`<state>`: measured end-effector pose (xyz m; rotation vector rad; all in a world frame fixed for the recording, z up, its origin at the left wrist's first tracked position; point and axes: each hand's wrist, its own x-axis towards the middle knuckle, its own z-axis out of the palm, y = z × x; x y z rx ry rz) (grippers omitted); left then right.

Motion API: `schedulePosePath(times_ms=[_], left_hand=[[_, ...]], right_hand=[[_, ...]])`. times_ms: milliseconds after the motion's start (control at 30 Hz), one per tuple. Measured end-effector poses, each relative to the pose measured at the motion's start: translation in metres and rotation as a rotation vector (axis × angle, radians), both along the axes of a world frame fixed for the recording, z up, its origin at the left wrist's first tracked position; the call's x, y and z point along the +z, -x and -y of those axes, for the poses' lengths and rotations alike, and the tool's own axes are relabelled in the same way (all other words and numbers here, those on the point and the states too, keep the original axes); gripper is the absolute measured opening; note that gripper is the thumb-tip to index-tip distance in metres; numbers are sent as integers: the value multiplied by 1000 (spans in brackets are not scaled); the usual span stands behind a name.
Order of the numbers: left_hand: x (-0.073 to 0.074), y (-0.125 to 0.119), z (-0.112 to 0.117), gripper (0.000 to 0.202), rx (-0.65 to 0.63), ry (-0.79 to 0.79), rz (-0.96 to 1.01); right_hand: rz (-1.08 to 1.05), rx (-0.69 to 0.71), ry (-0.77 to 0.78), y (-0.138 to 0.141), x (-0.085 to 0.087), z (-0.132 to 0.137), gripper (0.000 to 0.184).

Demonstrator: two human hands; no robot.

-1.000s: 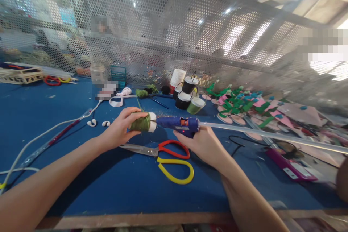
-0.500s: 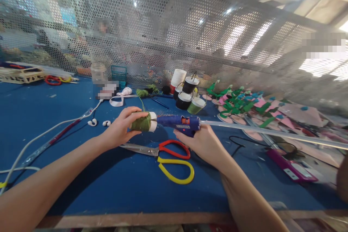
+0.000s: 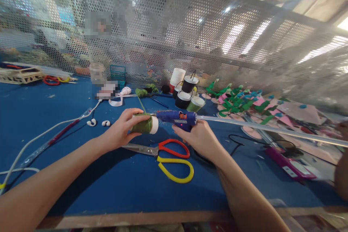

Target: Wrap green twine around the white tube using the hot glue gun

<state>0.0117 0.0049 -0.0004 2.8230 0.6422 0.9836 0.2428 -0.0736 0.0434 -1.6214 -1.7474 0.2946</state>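
My left hand grips a small white paper cup wrapped in green yarn, lying on its side with one white end facing right. A strand runs from it up to a green yarn ball on the table. In my right hand is a blue glue gun, its nozzle pointing left at the cup's upper edge. Whether the tip touches the cup I cannot tell. A long clear glue stick sticks out of the gun's back. Scissors with red and yellow handles lie below.
Black and green yarn-wrapped cups stand behind, near a stack of white cups. Green and pink craft pieces pile up at right, with a purple power strip in front. White earbuds and a cable lie left. A perforated metal screen borders the back.
The glue gun's nozzle has shifted from the middle of the cup's white end to its upper edge. The cup has turned slightly in my left hand.
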Motion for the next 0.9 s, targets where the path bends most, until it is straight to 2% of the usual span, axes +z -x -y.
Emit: schedulePosePath(times_ms=[233,367,533,633,700,800,900], left_hand=[[0,-1,0,54,-13,-2,-9],[0,-1,0,52,-13,10,1],[4,1,0,50,5,105,39],[5,1,0,49,31,140,54],[5,1,0,51,50,139,57],[3,1,-1,53,64,108,54],[1,1,-1,54,62,38,60]], right_hand=[[10,-1,1,0,0,-4,20],[-55,-3,60,1,0,-4,20],[-373,25,188,-3,0,-7,22],[-588,3,141,-9,-3,-13,28],[-647,-33,84,-15,-7,-20,31],[-603,-49,114,-24,-16,-31,36],[-392,-90,232,-30,-27,-42,38]])
